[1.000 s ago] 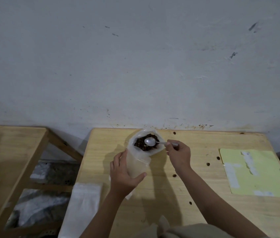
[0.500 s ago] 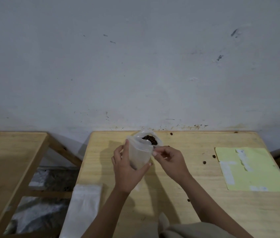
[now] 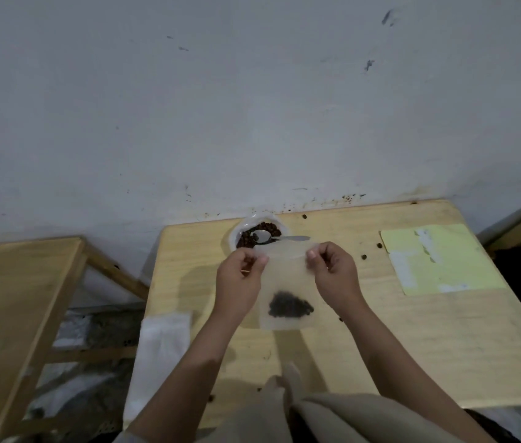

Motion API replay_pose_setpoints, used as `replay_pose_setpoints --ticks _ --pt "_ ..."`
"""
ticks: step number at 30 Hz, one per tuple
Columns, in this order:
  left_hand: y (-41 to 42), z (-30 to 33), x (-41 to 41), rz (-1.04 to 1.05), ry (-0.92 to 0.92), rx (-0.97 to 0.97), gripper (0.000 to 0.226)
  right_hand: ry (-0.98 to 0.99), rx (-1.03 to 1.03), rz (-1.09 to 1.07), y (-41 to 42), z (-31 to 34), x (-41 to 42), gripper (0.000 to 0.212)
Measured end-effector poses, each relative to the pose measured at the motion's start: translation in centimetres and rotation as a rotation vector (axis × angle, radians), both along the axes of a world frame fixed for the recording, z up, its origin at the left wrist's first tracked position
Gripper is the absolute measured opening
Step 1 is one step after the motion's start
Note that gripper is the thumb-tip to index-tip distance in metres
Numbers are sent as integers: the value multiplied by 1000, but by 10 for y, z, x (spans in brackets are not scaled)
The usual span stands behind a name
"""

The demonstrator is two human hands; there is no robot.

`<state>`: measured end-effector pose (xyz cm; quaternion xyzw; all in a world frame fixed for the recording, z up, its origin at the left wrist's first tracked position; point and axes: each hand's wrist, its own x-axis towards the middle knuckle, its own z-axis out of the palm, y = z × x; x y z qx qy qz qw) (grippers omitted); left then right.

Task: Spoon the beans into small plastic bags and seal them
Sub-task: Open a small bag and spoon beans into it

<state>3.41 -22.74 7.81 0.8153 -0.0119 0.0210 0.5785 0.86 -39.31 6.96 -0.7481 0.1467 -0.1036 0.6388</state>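
Sealing step: left hand point(image 3: 242, 270) and right hand point(image 3: 332, 266) pinch the bag point(image 3: 284, 282) top; next, press it shut along the mouth.

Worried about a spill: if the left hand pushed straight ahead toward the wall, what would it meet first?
Probably the container of beans, which sits just beyond the left hand; the spoon rests across it. How high the hand is held is unclear.

On the table point(image 3: 380, 346), a large bag of beans point(image 3: 259, 236) sits at the far edge against the wall, a spoon point(image 3: 279, 239) lying in it. Nearer, a small bag point(image 3: 284, 282) hangs between both hands point(image 3: 241, 273), beans point(image 3: 289, 306) in its bottom. A sheet of paper point(image 3: 438, 260) lies to the right; a stack of bags point(image 3: 163, 340) overhangs the left edge.
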Motion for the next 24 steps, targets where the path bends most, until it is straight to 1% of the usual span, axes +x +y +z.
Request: replay_pose_setpoints --ticks 3,6,8,10,14,16,19,22,24 --pt "-5 -2 -10 -68 0 46 22 -12 12 -47 0 -3 -15 20" --pt "-9 -6 -19 -101 3 85 22 -24 105 -83 -1 -5 -32 18" --pt "-11 -7 -25 -137 15 85 21 -9 159 -57 -1 -3 -42 13" --pt "-16 -8 -32 -163 40 43 18 31 199 -45 -1 -2 -49 13" --pt "-25 -8 -43 -146 134 -166 22 37 234 -73 -9 -2 -60 18" --pt "-28 -8 -48 -203 178 -186 22 24 224 -51 -14 -2 -64 19" --pt "-35 -7 -54 -235 265 -226 6 12 199 -19 -16 -1 -71 18" --pt "-43 -9 -58 -204 302 -242 10 49 243 -41 -19 -4 -78 15" --pt "-49 -10 -60 -196 301 -224 10 83 281 -53 -23 -6 -81 9"
